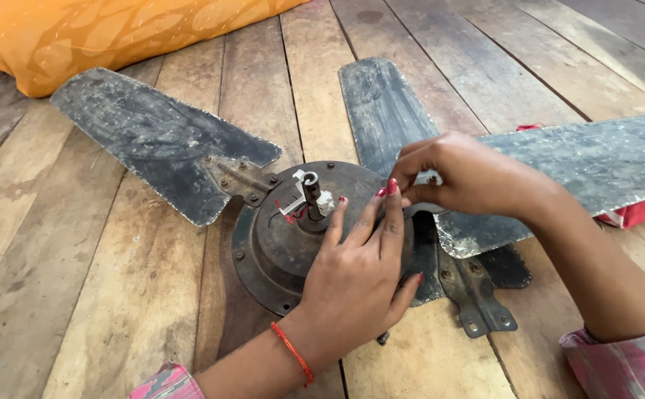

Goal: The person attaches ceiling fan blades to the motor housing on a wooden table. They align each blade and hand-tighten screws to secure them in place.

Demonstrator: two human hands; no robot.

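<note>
Fingers [395, 193] of the left hand [355, 277] lie flat and extended on the ceiling fan motor housing [282, 240], gripping nothing. The right hand [466, 177] pinches closed at the inner end of the right blade [581, 166]; what it pinches cannot be told. The blade's long axis runs rightward. The fan lies on a wooden floor [115, 295], beside an orange cushion [100, 29].

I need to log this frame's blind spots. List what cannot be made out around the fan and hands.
- Head view: whatever the right hand pinches is hidden by its fingers.
- Motor housing: right side covered by the left hand.
- Right blade: tip cut off by the frame edge.
- Red cloth: mostly under that blade.
</note>
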